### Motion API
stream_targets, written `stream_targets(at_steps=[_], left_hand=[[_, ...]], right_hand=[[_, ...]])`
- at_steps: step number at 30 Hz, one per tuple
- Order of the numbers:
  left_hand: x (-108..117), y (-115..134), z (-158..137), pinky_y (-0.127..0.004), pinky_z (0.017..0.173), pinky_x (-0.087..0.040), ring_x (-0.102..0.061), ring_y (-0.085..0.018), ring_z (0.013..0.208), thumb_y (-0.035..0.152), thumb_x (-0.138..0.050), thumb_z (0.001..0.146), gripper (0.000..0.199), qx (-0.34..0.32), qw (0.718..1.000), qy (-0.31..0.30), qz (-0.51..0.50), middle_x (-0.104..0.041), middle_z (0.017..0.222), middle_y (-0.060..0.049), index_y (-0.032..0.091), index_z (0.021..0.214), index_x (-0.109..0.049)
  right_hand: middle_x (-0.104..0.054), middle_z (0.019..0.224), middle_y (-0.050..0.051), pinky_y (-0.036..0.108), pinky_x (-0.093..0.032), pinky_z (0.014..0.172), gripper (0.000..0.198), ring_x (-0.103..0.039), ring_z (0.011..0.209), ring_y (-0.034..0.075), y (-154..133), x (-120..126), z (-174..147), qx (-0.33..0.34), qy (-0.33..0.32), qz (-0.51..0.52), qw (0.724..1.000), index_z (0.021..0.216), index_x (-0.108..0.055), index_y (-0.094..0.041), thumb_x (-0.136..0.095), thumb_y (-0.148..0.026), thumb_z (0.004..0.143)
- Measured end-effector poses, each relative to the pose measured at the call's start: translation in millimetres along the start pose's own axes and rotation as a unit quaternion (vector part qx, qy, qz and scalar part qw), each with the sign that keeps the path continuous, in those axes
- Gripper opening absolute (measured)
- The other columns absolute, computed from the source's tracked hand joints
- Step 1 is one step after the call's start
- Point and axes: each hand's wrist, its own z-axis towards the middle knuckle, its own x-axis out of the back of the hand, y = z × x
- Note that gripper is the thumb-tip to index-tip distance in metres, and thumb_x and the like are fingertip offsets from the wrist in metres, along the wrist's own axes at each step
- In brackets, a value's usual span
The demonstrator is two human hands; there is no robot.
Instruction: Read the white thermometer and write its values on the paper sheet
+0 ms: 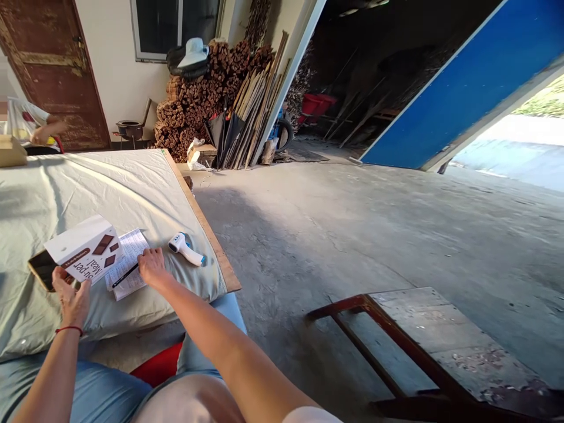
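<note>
My left hand [71, 296] grips the lower edge of a white box [86, 244] printed with brown chocolate pieces and "Su-per Meal", tilted on the cloth-covered table. Against the box's left side is a dark glossy shape with a tan edge [44, 270]; whether it is part of the box I cannot tell. My right hand [153, 265] rests over printed sheets [132, 285], its fingers curled at the upper end of a black pen [126, 275]. Just right of that hand, a white and blue infrared thermometer [187, 249] lies on the cloth.
The table [110, 176] ends at a bare wooden edge [202, 223] on its right. A wooden bench [453, 335] stands on the concrete floor at right. Across the table are another person's arm [48, 128] and a cardboard box [11, 151]. Firewood [194, 97] is stacked by the wall.
</note>
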Motion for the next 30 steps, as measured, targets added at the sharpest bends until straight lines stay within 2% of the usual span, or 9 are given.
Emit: stream_targets(at_steps=[3,6,10,14,18,21,23,25,30], left_hand=[[-1.2,-0.5,8.0,-0.053,0.092,-0.05,-0.055,-0.033,0.108,0.037,-0.065,0.062,0.058,-0.001,1.0,-0.009,0.025,-0.053,0.116,-0.01,0.026,0.115,-0.042],[-3.4,1.0,7.2,-0.052,0.098,-0.048,-0.056,-0.03,0.107,0.044,-0.068,0.063,0.06,-0.009,1.0,-0.012,0.024,-0.055,0.113,-0.008,0.023,0.113,-0.044],[-5.0,1.2,3.4,-0.042,0.086,-0.053,-0.06,-0.022,0.091,0.054,-0.066,0.067,0.063,0.01,0.997,-0.032,-0.066,-0.061,0.1,-0.004,0.02,0.116,-0.046],[-4.6,-2.0,0.4,-0.035,0.07,-0.052,-0.06,-0.02,0.077,0.063,-0.058,0.07,0.062,0.038,0.993,0.004,-0.112,-0.062,0.086,-0.003,0.019,0.113,-0.048],[-1.5,-1.4,-3.4,-0.038,0.072,-0.052,-0.061,-0.022,0.08,0.065,-0.05,0.076,0.05,0.004,0.998,0.003,-0.061,-0.062,0.083,-0.004,0.02,0.097,-0.056],[0.8,1.1,-4.9,-0.04,0.078,-0.053,-0.062,-0.024,0.086,0.06,-0.047,0.079,0.043,-0.018,1.0,0.01,-0.015,-0.063,0.087,-0.006,0.021,0.094,-0.058],[1.6,1.8,-4.8,-0.041,0.08,-0.052,-0.062,-0.025,0.089,0.058,-0.046,0.081,0.041,-0.022,1.0,0.011,0.005,-0.062,0.088,-0.007,0.021,0.093,-0.058],[1.9,1.4,-4.1,-0.042,0.082,-0.051,-0.062,-0.026,0.091,0.058,-0.045,0.082,0.041,-0.026,0.999,0.012,0.018,-0.062,0.089,-0.008,0.021,0.094,-0.058],[2.0,-0.7,-3.1,-0.047,0.088,-0.049,-0.06,-0.029,0.097,0.057,-0.042,0.083,0.043,-0.034,0.998,0.009,0.047,-0.062,0.093,-0.009,0.02,0.096,-0.058]], right_hand=[[-0.066,0.099,0.01,0.037,-0.037,0.085,0.022,-0.057,0.095,0.025,8.6,-4.2,-4.5,-0.025,0.026,0.03,0.999,0.107,-0.069,-0.019,-0.055,-0.02,0.09],[-0.061,0.116,0.012,0.039,-0.036,0.092,0.036,-0.054,0.108,0.028,38.8,2.2,-17.1,-0.091,0.092,0.046,0.991,0.122,-0.063,-0.021,-0.064,-0.028,0.087],[-0.057,0.126,0.019,0.044,-0.037,0.094,0.047,-0.052,0.114,0.033,87.2,15.4,-37.7,-0.249,0.123,0.03,0.96,0.121,-0.06,-0.019,-0.075,-0.03,0.079],[-0.065,0.108,0.017,0.039,-0.043,0.086,0.028,-0.058,0.104,0.03,106.0,21.0,-46.6,-0.285,0.078,0.103,0.95,0.104,-0.064,-0.017,-0.073,-0.022,0.077],[-0.065,0.082,0.007,0.03,-0.045,0.071,0.014,-0.061,0.082,0.023,78.1,18.0,-42.2,-0.251,0.139,0.306,0.908,0.089,-0.064,-0.017,-0.066,-0.027,0.079],[-0.053,0.063,-0.001,0.025,-0.042,0.056,0.033,-0.052,0.06,0.014,33.3,13.7,-41.9,-0.183,0.122,0.427,0.877,0.076,-0.058,-0.02,-0.049,-0.048,0.089],[-0.047,0.06,-0.002,0.025,-0.038,0.051,0.043,-0.043,0.053,0.011,2.2,12.3,-45.4,-0.116,0.076,0.599,0.789,0.067,-0.051,-0.021,-0.046,-0.06,0.086],[-0.043,0.058,-0.003,0.026,-0.034,0.05,0.045,-0.038,0.053,0.011,-22.3,11.8,-50.7,-0.086,0.044,0.678,0.729,0.063,-0.048,-0.022,-0.053,-0.064,0.08],[-0.04,0.057,-0.004,0.028,-0.028,0.051,0.046,-0.035,0.054,0.011,-43.2,5.8,-58.6,-0.102,-0.018,0.715,0.691,0.065,-0.051,-0.023,-0.063,-0.067,0.069]])
